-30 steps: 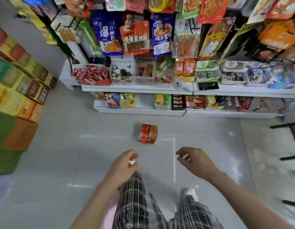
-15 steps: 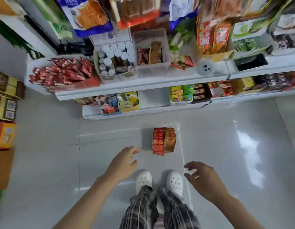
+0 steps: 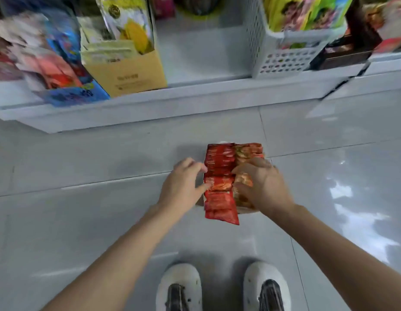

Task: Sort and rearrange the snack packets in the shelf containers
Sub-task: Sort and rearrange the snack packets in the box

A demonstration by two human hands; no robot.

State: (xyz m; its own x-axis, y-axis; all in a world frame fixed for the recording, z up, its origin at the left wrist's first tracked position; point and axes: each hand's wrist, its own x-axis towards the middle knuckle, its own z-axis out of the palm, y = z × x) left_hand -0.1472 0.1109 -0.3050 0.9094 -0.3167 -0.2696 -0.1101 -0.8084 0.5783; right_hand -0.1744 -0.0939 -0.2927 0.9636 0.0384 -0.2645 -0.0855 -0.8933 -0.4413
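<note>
— Crouching at centre frame, I have both hands on the packet container (image 3: 234, 176) on the floor: left hand (image 3: 183, 187) pressing its side, right hand (image 3: 261, 182) curled over packets.

— Next?

— Probably lifting it level toward the shelf (image 3: 195, 95).

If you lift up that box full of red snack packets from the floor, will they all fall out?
Maybe a few. The red snack packets stand loosely on edge in the box, and one at the near end already pokes out, so tilting could spill them. The wrappers look shiny, so probably slippery. With the left hand and right hand on either side, it should lift level.
</note>
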